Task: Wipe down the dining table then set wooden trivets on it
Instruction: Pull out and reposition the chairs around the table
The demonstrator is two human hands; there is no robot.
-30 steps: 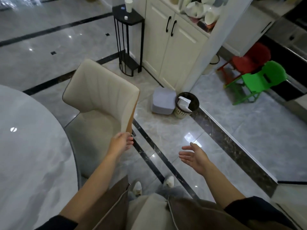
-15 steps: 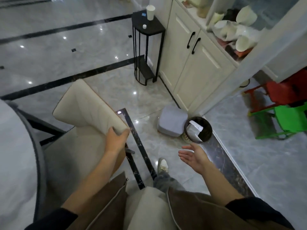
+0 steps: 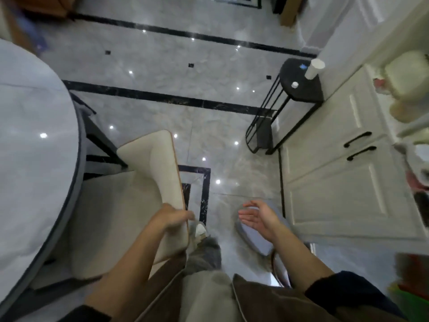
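The round grey dining table (image 3: 34, 140) fills the left side of the view. A cream upholstered chair (image 3: 160, 173) stands at its edge, its seat partly under the tabletop. My left hand (image 3: 171, 217) grips the top of the chair's backrest. Over the floor to the right hovers my right hand (image 3: 260, 217), fingers spread and holding nothing. No cloth or wooden trivet is in view.
A black wire side stand (image 3: 299, 82) with a white cup (image 3: 314, 68) stands by the white cabinet (image 3: 343, 182) at right. A grey floor scale (image 3: 260, 238) lies under my right hand. Glossy marble floor (image 3: 185, 73) stretches ahead.
The view has swung left and tilted down. The chair has turned and slid closer to the table, with my left hand still on its backrest. My right hand stays open.
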